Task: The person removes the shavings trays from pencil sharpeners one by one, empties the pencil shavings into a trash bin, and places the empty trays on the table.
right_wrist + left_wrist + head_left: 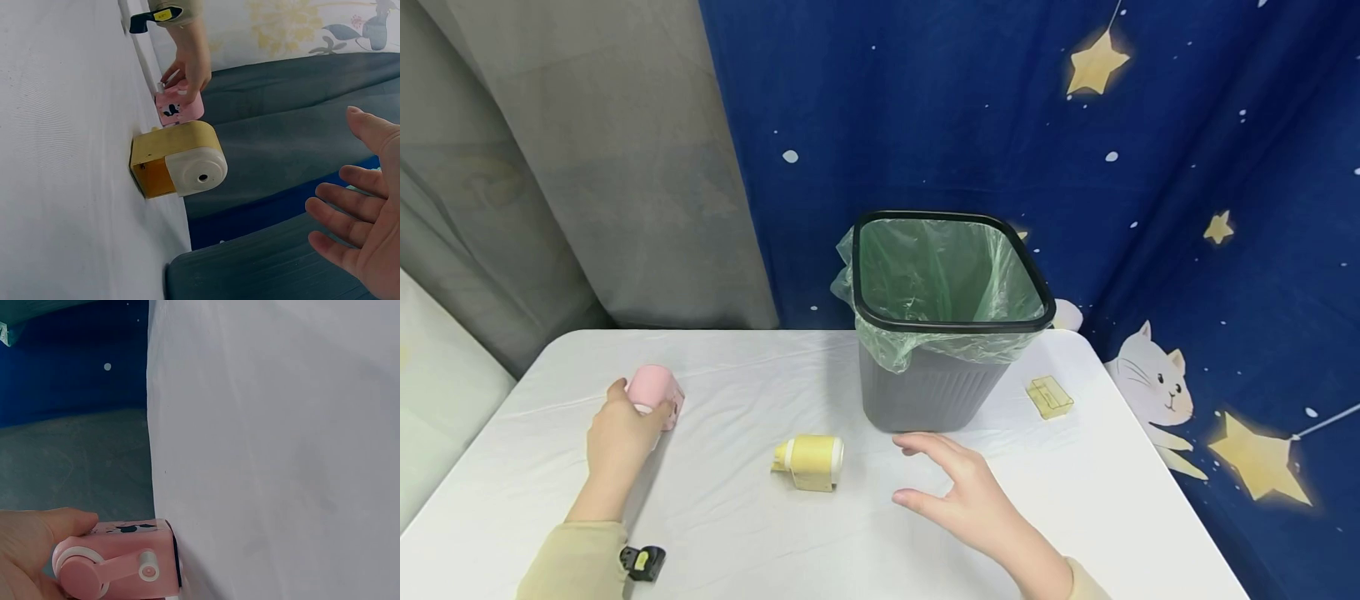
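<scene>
At the table's left side my left hand (619,437) grips a pink crank pencil sharpener (653,385), with thumb and fingers on its sides. In the left wrist view the sharpener (131,565) shows its crank arm and white knob. A yellow pencil sharpener (814,460) with a white front stands mid-table; the right wrist view shows an open slot low in its body (153,178). To the right of it, my right hand (962,492) hovers with fingers spread, touching nothing. A clear yellow drawer-like box (1050,397) lies at the table's right.
A grey bin (925,392) with a black rim and a green plastic liner stands at the back of the white-covered table (737,533). Behind it hangs a blue star-patterned curtain (887,108), with a grey curtain (625,167) to the left.
</scene>
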### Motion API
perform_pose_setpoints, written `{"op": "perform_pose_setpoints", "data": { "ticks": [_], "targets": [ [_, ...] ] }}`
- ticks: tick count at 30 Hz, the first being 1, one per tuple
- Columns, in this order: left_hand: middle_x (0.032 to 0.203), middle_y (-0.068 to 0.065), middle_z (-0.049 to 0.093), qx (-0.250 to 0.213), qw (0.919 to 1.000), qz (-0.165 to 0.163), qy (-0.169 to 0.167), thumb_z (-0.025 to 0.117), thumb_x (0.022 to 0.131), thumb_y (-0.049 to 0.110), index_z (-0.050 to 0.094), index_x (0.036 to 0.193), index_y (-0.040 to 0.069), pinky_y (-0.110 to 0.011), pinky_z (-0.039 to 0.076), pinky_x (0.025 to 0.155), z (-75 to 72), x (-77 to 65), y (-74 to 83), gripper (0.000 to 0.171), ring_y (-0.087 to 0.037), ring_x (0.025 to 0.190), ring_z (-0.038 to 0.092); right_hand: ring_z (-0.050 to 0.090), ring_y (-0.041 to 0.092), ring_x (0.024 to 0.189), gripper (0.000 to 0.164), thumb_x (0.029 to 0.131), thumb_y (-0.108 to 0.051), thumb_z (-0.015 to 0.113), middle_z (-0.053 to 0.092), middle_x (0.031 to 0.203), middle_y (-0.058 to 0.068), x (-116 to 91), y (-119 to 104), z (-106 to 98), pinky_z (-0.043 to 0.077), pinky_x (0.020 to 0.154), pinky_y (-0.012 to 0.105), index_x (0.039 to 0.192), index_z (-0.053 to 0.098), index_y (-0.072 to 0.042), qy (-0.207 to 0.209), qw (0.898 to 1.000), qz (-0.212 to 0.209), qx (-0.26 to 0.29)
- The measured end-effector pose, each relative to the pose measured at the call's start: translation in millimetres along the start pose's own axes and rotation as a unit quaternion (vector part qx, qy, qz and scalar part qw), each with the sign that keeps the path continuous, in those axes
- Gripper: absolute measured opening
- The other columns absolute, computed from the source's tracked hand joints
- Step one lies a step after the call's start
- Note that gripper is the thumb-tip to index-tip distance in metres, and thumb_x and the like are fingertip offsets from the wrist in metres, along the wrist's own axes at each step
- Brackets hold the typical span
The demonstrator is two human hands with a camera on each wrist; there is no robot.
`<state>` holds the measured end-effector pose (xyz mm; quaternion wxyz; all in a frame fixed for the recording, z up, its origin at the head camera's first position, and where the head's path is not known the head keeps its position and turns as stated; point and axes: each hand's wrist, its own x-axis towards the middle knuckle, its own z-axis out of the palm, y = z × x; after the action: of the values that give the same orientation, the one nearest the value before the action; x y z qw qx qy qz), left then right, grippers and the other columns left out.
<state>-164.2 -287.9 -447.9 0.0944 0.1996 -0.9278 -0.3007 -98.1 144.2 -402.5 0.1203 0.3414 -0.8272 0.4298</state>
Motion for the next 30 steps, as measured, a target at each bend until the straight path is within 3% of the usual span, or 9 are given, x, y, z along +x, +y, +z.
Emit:
{"op": "perform_pose_setpoints", "data": {
  "ticks": [9,18,30],
  "targets": [
    [0.118,-0.047,0.044,-0.009,0.9999,-0.004,0.004,0.059,0.092,0.024,0.029,0.134,-0.024,-0.067,0.041,0.080,-1.4,1.5,0.7,0.070,-0.062,0.104,0.047,0.059,0.015,0.109,0.051,0.081,-0.025,0.078,0.063,0.119,-0.002,8,-5,-3,0.049,0.089,0.036,0.127,0.060,-0.015,-0.015,1.000,-0.015,-0.007],
    [0.116,-0.046,0.047,-0.016,0.9996,0.017,0.019,0.060,0.090,0.020,0.037,0.129,-0.023,-0.066,0.040,0.080,-1.9,0.8,-0.3,0.062,-0.060,0.103,0.048,0.060,0.016,0.107,0.052,0.080,-0.023,0.079,0.063,0.121,-0.002,14,-4,-5,0.048,0.090,0.037,0.127,0.060,-0.013,-0.019,1.000,-0.017,-0.011],
    [0.114,-0.044,0.050,-0.019,0.9980,0.048,0.035,0.061,0.088,0.020,0.042,0.128,-0.020,-0.064,0.041,0.076,-8.6,-6.4,0.2,0.060,-0.058,0.098,0.051,0.054,0.017,0.119,0.055,0.080,-0.027,0.078,0.059,0.128,-0.003,22,-3,-8,0.044,0.097,0.038,0.130,0.058,-0.013,-0.033,0.999,-0.006,-0.004]
  ]
}}
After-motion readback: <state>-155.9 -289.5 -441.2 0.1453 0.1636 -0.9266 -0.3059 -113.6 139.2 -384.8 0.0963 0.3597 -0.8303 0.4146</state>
